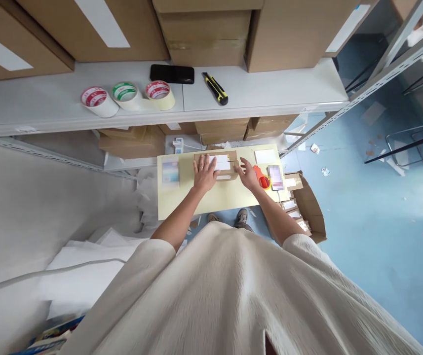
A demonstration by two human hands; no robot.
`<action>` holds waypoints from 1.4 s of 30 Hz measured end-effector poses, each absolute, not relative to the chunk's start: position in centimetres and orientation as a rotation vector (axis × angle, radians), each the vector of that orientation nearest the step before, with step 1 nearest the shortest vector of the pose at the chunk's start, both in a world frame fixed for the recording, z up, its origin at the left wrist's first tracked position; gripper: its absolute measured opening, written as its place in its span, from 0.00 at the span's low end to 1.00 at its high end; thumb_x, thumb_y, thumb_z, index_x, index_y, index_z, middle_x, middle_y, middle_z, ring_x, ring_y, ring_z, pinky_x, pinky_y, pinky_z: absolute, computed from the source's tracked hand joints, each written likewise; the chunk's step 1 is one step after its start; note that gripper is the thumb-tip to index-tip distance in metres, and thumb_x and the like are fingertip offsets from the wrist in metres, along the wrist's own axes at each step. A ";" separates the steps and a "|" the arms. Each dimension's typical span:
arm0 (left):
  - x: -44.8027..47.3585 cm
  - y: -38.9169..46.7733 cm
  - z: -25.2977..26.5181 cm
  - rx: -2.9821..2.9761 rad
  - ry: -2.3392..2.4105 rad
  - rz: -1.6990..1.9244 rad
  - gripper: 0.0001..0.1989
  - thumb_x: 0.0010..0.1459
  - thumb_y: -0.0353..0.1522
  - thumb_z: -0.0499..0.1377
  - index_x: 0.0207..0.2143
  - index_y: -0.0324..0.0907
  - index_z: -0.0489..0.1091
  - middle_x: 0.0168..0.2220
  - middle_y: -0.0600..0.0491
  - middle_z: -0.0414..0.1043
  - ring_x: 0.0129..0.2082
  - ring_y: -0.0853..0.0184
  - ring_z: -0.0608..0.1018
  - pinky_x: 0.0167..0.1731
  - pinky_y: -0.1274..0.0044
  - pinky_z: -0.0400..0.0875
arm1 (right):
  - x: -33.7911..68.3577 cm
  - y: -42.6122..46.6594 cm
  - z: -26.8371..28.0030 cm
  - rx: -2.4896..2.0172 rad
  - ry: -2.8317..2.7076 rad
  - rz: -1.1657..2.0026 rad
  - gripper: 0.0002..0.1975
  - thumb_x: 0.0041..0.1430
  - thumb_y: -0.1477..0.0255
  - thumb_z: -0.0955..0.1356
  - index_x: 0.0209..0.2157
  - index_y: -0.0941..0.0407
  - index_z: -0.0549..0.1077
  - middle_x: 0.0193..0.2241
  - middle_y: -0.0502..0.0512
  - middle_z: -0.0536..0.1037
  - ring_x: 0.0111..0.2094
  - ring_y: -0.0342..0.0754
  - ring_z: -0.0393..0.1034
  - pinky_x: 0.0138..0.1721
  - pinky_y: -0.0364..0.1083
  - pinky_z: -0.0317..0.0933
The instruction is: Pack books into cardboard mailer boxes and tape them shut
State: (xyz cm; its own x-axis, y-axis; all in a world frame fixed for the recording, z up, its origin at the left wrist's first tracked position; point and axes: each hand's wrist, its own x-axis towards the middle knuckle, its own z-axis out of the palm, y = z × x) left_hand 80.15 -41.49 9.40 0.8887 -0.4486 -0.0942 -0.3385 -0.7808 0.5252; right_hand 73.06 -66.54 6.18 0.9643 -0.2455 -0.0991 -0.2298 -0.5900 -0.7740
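A small brown cardboard box (227, 176) with white labels on top lies on the pale yellow table (211, 197). My left hand (204, 175) rests flat on the left part of the box, fingers spread over a label. At the box's right end is my right hand (247, 175), its fingers apart and slightly bent, the tips touching or very near the edge. Just right of that hand lie an orange-red tape dispenser (259, 176) with a yellow-rimmed roll and a phone (276, 177) with a blurred screen. A stack of white labels (265, 156) sits behind them.
On the shelf (130, 116) beyond the table are tape rolls (99, 102), a dark phone (172, 74), a yellow-black box cutter (215, 89) and large cartons (211, 39). An open carton (313, 209) of small boxes stands right of the table. White foam sheets (81, 268) lie at left.
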 end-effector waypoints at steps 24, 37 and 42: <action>80.1 -42.4 9.2 2.661 -0.451 -0.307 0.37 0.79 0.43 0.52 0.85 0.49 0.60 0.88 0.42 0.49 0.89 0.45 0.48 0.84 0.41 0.35 | 67.8 -75.9 -2.1 -2.361 0.657 0.382 0.15 0.66 0.54 0.70 0.46 0.48 0.81 0.46 0.68 0.85 0.52 0.68 0.84 0.55 0.69 0.78; 79.3 -43.5 9.6 2.635 -0.435 -0.297 0.37 0.79 0.41 0.50 0.87 0.46 0.57 0.89 0.43 0.43 0.90 0.46 0.44 0.85 0.43 0.31 | 72.1 -79.1 12.2 -2.111 0.656 0.230 0.25 0.69 0.44 0.66 0.42 0.53 0.76 0.40 0.63 0.84 0.45 0.62 0.80 0.45 0.55 0.75; 79.3 -43.7 9.1 2.564 -0.429 -0.254 0.36 0.79 0.40 0.51 0.85 0.46 0.60 0.89 0.43 0.44 0.90 0.46 0.44 0.85 0.43 0.29 | 75.3 -76.4 17.8 -2.085 0.435 0.277 0.35 0.50 0.43 0.83 0.47 0.52 0.74 0.42 0.59 0.83 0.45 0.58 0.78 0.42 0.52 0.74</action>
State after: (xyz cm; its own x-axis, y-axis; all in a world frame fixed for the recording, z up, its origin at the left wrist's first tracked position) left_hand 79.30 -43.72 9.11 0.9322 -0.3493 -0.0949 -0.2509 -0.8126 0.5261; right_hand 75.33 -76.39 17.76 0.9110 -0.1956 -0.3631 -0.4117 -0.4820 -0.7734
